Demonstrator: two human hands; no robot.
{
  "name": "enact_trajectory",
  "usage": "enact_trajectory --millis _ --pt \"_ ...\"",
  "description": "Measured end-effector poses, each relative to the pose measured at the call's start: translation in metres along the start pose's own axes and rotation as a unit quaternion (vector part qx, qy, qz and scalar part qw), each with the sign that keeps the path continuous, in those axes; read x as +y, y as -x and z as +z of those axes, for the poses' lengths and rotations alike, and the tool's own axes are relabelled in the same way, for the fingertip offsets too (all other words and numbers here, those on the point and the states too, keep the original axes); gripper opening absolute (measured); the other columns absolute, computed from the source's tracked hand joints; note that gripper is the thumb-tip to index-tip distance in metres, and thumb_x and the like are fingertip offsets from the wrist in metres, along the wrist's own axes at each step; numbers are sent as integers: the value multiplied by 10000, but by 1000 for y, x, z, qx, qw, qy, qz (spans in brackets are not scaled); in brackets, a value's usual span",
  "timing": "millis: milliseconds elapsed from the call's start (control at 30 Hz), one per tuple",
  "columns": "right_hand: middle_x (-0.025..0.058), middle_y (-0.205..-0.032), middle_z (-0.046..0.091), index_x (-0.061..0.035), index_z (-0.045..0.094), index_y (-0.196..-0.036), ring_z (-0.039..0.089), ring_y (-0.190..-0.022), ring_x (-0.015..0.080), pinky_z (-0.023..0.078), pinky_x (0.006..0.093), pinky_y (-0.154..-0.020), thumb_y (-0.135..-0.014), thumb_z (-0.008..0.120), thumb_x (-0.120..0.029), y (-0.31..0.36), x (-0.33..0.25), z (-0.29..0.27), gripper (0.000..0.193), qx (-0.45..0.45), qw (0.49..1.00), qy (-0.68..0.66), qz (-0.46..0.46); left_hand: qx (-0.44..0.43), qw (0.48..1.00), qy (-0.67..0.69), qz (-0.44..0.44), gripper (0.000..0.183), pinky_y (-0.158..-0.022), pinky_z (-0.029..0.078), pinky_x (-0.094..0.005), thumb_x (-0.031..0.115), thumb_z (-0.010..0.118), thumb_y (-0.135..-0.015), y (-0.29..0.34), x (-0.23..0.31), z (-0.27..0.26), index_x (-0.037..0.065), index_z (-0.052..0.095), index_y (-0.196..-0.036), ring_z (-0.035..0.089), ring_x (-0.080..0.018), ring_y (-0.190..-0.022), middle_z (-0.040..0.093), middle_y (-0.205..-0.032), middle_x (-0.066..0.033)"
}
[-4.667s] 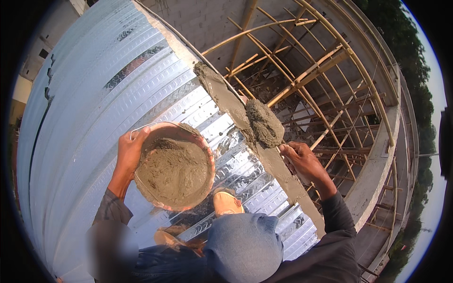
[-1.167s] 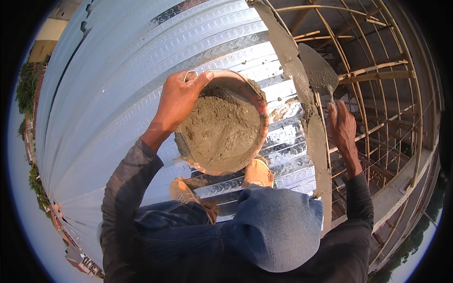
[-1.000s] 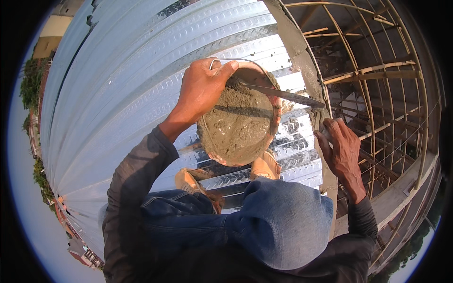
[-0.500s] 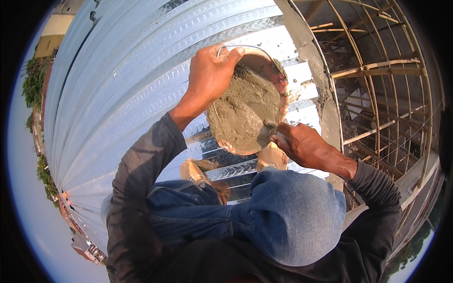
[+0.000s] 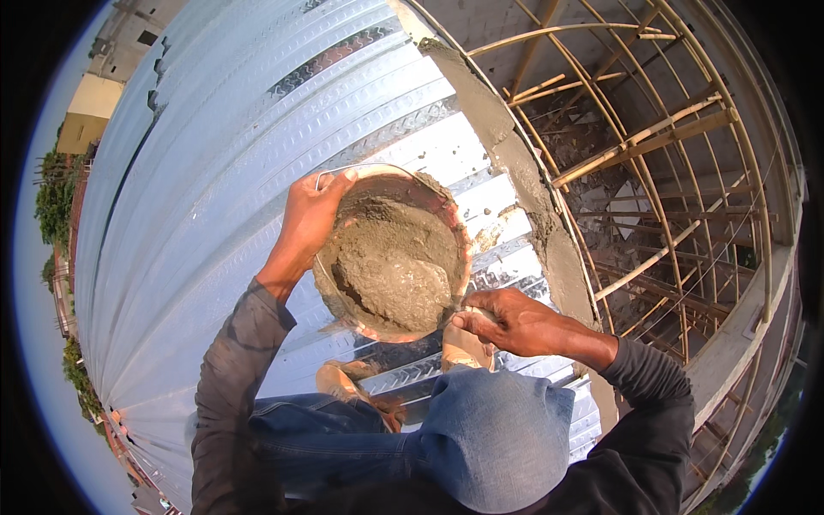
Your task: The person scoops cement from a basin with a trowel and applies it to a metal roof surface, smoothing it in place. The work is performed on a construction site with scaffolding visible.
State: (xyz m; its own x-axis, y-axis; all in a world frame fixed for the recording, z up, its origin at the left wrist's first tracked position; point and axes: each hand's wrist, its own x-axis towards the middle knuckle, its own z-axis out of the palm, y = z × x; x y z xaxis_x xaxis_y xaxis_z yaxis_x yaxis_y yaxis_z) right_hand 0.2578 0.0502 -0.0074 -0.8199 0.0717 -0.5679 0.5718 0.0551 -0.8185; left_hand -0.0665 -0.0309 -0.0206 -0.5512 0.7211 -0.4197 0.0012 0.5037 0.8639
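Note:
A round bucket (image 5: 464, 257) of wet grey mortar (image 5: 403, 249) sits in front of my feet on the ribbed metal sheeting. At its far left, my left hand (image 5: 311, 215) is closed on the rim and the thin wire handle (image 5: 378, 165). My right hand (image 5: 515, 322) is wrapped round the pale grip of a trowel (image 5: 477, 314) at the near right rim. Most of the trowel's blade is hidden in the mortar and behind the rim.
Shiny metal sheeting (image 5: 215, 197) spreads away to the left. On the right, a strip of mortar (image 5: 549, 232) runs along the sheeting's edge. Past it is a drop with bamboo scaffolding (image 5: 661, 137). My shoes (image 5: 463, 348) stand close to the bucket.
The view has shifted, so bucket and hands appear lower and farther left. The mortar's surface has changed shape, with a wet mound near the trowel. Both hands keep their hold.

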Motion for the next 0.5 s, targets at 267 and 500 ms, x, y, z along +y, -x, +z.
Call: enact_trajectory --millis 267,500 --pt "93 -735 630 28 705 -1060 619 -673 187 532 417 -658 -1149 544 -562 26 -19 -60 618 91 994 -20 56 2 1000 12 -29 362 -615 587 -307 344 770 -1055 -21 -12 -13 22 677 -918 577 -73 -707 603 -817 24" --pt "38 -789 589 32 660 -1050 554 -660 106 488 320 -593 -1136 568 -480 -20 -11 -135 527 317 947 -10 50 15 999 -11 -29 406 -668 582 -309 410 783 -1043 -8 -9 -13 36 688 -919 556 -72 -722 583 -809 40"
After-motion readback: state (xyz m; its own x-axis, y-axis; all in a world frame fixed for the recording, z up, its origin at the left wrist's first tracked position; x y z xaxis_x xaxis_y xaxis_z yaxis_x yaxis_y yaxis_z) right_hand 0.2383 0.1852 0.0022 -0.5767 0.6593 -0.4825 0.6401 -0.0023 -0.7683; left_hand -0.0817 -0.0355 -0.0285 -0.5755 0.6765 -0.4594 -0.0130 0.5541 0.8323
